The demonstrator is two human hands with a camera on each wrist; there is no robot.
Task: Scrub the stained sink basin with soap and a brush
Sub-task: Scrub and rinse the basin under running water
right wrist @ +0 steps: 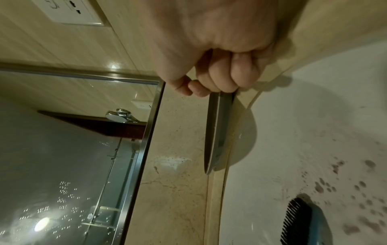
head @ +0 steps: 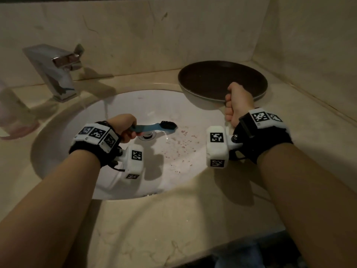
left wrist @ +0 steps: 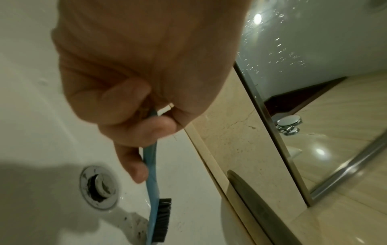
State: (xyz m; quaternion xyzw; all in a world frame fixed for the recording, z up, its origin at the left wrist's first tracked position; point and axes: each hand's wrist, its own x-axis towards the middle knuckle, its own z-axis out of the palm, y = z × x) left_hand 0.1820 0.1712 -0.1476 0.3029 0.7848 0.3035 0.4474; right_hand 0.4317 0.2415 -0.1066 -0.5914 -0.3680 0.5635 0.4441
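- Gripping a brush [head: 154, 128]: left hand [head: 125, 130], fingers curled round the blue handle, held over the middle of the sink basin [head: 77, 136].
- Brush: handle runs from the left hand out toward the right rim of the basin; black bristle head [left wrist: 163, 218] lies past the fingertips, above and just right of the drain [head: 147, 135]. From the left wrist view the bristles face away from the drain [left wrist: 98, 189], toward the counter's back edge.
- Right hand [head: 236, 105]: clenched on the near edge of a plate [head: 222, 80], thumb on top, fingers [right wrist: 220, 79] tucked beneath the rim.
- Plate: dark brown, round, at the back right of the counter [head: 173, 229], its near edge overhanging the basin's right rim; the right wrist view shows it tilted, only its far edge on the counter.
- Stains [head: 185, 140]: reddish-purple spots scattered on the basin floor between the drain and the right rim, just beside the bristle head.
- Tap [head: 56, 70]: chrome, at the back left corner of the counter; a thin stream of water [head: 105, 107] falls into the basin behind the left hand.
- Mirror [right wrist: 73, 157]: metal-framed, on the wall behind the counter.
- Pink item at the counter's left edge: too blurred to identify.
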